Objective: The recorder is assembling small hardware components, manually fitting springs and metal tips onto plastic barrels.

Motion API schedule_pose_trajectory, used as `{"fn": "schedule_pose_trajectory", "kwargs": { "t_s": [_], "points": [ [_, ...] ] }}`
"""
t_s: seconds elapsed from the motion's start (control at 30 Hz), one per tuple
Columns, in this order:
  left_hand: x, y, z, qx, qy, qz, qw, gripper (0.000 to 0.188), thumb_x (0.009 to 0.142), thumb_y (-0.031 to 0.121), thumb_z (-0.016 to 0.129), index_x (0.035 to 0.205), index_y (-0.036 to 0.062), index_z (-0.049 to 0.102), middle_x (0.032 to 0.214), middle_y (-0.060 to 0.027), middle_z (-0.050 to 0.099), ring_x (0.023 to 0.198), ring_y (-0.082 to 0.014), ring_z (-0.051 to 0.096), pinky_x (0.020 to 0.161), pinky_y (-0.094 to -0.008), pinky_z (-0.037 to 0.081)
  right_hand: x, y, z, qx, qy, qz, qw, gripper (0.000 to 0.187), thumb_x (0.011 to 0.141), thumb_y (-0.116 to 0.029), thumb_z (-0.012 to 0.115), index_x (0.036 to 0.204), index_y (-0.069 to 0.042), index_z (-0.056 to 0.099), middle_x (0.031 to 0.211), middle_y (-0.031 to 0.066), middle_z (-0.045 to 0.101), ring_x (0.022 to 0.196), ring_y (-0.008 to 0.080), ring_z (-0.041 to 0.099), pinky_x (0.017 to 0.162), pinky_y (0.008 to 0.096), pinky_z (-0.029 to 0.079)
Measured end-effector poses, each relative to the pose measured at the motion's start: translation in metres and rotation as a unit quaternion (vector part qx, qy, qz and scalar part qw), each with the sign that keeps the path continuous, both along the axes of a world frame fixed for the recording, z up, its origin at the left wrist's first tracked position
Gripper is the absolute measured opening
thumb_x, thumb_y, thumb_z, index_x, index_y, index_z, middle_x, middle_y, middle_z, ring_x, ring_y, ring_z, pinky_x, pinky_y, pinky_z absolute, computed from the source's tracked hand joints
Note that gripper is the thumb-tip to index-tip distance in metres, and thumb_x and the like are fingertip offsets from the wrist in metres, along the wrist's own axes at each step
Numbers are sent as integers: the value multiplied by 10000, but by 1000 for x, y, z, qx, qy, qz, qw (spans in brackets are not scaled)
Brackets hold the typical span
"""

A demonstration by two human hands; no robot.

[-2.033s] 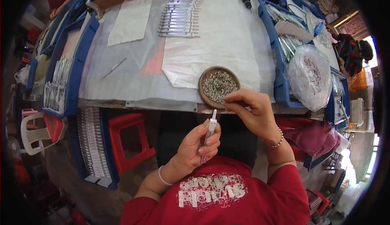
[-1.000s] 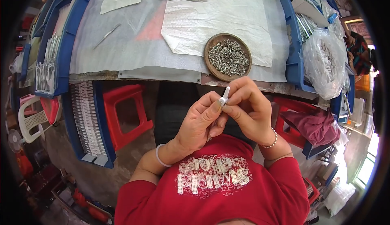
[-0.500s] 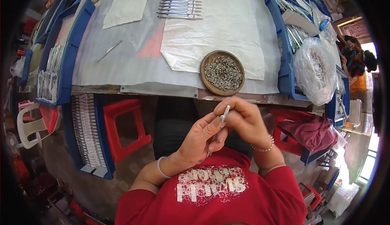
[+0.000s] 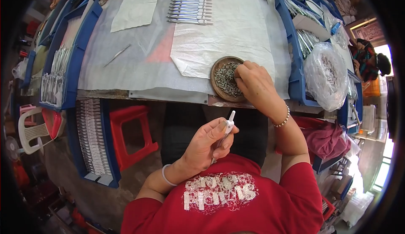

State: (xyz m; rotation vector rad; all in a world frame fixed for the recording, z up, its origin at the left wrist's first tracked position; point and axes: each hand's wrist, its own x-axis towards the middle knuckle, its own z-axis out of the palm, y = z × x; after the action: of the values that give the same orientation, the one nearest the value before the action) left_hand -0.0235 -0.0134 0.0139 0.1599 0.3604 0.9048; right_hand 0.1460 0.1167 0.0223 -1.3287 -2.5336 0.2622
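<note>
White sheets [image 4: 228,44] cover your worktable [image 4: 103,94]. Your right hand [image 4: 259,86] has just left the white-tipped piece [image 4: 229,126] and is now at the brown bowl [image 4: 214,81] of small metal pins [image 4: 225,80], so your left hand [image 4: 209,143] alone grips this piece, near the worktable's edge. Whether your right fingertips pinch a pin, one cannot tell.

Right hand [image 4: 258,84] obscures part of the wooden bowl [image 4: 213,81] — its fingertips unseen, any held item unverifiable — while left hand [image 4: 211,140] covers much of the white-tipped tool [image 4: 230,125] and the top edge crops the tool row [image 4: 192,6].
</note>
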Motion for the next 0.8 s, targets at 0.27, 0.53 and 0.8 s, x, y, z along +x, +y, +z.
{"fn": "schedule_pose_trajectory", "kwargs": {
  "t_s": [0.27, 0.53, 0.8],
  "points": [
    [-1, 5, -5, -1, -8, -6, 1000, 316, 957, 298, 446, 997, -2, 538, 643, -16, 468, 442, -42, 329, 412, -174, 283, 3, 6, -1, -14, 63, -23, 998, 59, 784, -40, 554, 833, -12, 534, 778, 142, 556, 747, 343, 530, 656, 382, 420],
    [1, 4, -13, -33, -63, -15, 997, 316, 957, 293, 441, 1017, -3, 533, 653, -23, 492, 432, -41, 346, 399, -178, 290, 4, 3, 6, -105, 226, -56, 967, 96, 795, -10, 563, 886, 7, 541, 785, 144, 593, 714, 287, 603, 630, 338, 462],
    [2, 7, -19, -58, -115, 2, 992, 337, 955, 306, 433, 1048, 1, 541, 654, -15, 495, 434, -49, 360, 401, -191, 304, 2, -37, 25, -335, 511, -79, 788, 81, 849, 36, 550, 922, 21, 518, 854, 38, 572, 764, 120, 626, 686, 222, 507]
  ]
}}
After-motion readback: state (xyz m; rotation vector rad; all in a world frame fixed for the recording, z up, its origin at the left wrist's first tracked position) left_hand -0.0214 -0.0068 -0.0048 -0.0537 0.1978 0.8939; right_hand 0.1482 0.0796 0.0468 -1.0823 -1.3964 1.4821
